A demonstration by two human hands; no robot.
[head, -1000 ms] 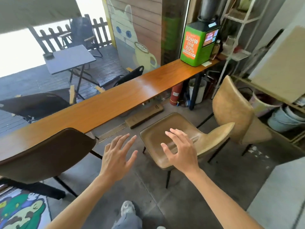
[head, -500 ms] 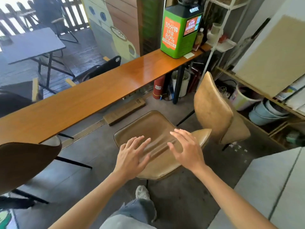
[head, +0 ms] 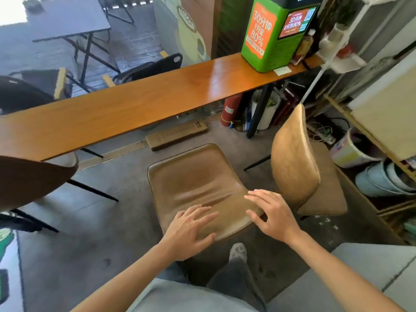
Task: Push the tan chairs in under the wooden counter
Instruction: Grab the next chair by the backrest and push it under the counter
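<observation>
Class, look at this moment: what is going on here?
A person has both hands on the nearer tan chair: left hand and right hand lie with fingers spread on its backrest edge. It stands clear of the wooden counter, not yet pushed in. A second tan chair stands to the right.

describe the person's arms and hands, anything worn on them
Both forearms are bare up to the frame's lower edge: no sleeve shows on either. The left hand and the right hand have no glove, and no ring, watch or bracelet shows on the fingers or wrists. The nails look short and unpainted. Below the arms, grey trousers and a pale shoe are visible.
</observation>
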